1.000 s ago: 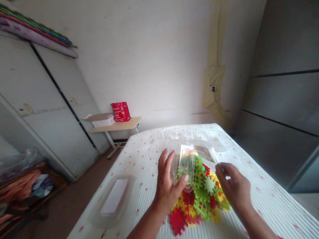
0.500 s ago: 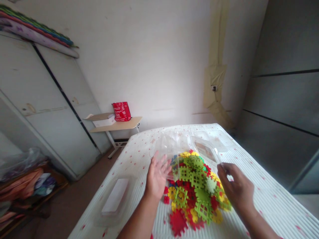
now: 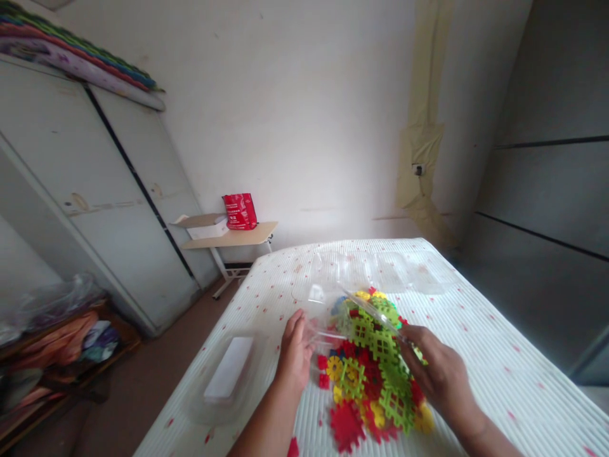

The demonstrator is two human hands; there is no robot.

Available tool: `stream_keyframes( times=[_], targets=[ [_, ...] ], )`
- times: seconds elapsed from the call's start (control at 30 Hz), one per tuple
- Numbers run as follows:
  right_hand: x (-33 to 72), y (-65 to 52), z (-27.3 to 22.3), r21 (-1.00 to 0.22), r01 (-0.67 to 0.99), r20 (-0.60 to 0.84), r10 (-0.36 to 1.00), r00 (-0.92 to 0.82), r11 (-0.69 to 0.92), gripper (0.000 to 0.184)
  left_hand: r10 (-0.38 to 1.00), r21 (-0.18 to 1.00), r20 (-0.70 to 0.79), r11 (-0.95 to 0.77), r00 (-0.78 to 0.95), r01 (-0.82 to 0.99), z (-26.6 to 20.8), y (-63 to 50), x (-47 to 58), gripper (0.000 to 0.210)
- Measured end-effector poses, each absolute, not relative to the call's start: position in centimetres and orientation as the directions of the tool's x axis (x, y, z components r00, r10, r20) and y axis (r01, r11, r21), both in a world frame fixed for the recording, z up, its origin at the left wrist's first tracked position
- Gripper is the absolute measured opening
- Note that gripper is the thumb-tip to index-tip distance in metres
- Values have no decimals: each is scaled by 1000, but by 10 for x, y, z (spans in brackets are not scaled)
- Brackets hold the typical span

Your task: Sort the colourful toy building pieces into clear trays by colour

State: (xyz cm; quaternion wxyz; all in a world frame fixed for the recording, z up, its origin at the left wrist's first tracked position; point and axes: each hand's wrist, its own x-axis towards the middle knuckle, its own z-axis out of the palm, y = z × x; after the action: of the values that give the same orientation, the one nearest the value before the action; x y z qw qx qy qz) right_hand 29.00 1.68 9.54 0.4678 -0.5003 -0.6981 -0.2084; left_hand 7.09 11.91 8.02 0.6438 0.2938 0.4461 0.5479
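Note:
My left hand (image 3: 295, 352) has its fingers closed on the near left edge of a clear plastic box (image 3: 320, 301). My right hand (image 3: 435, 365) grips one edge of a clear plastic lid (image 3: 368, 308), which is tilted and slants towards the box. Below and between the hands lies a pile of flat interlocking plastic pieces (image 3: 373, 368) in green, red, yellow and some blue. The box and lid partly cover the far side of the pile. A red square piece (image 3: 346, 424) with a toothed edge lies at the near end.
Several clear boxes (image 3: 394, 271) stand in a row at the far end of the white padded sheet (image 3: 266, 295). At the left is a clear lid with a white paper slip (image 3: 229, 368). A small table (image 3: 247, 236) with a red bag (image 3: 240, 211) stands beyond, near grey cabinets (image 3: 118, 190).
The lid in my right hand has swung left and moved closer to the box. My left fingers, spread before, have closed on the box edge. The view has shifted slightly.

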Motion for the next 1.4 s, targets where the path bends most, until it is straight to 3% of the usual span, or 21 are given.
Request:
stream_keyframes(
  times=[0.13, 0.27, 0.57, 0.73, 0.9, 1.07, 1.4],
  targets=[
    [291, 17, 94, -179, 890, 845, 528, -79, 419, 11, 975, 933, -209, 178, -69, -312, 82, 120, 63, 49],
    [290, 18, 93, -150, 884, 858, 502, -106, 442, 12, 958, 944, -270, 244, -94, -221, 87, 119, 59, 62],
    [290, 18, 85, -108, 880, 847, 507, -162, 462, 12, 943, 946, -315, 304, -109, -110, 89, 114, 54, 69],
    [290, 17, 87, -128, 883, 856, 500, -132, 452, 12, 944, 932, -311, 281, -108, -229, 80, 117, 46, 57],
    [290, 17, 91, -105, 885, 862, 484, -147, 454, 12, 949, 917, -211, 109, -235, -383, 94, 150, 21, 39],
    [293, 17, 88, -71, 899, 865, 475, -160, 432, 14, 926, 947, -205, 106, -316, -304, 110, 208, 10, 27],
    [304, 15, 81, -78, 927, 847, 514, -133, 367, 20, 898, 976, -217, 202, -384, -78, 76, 289, 37, 33]
  ],
)
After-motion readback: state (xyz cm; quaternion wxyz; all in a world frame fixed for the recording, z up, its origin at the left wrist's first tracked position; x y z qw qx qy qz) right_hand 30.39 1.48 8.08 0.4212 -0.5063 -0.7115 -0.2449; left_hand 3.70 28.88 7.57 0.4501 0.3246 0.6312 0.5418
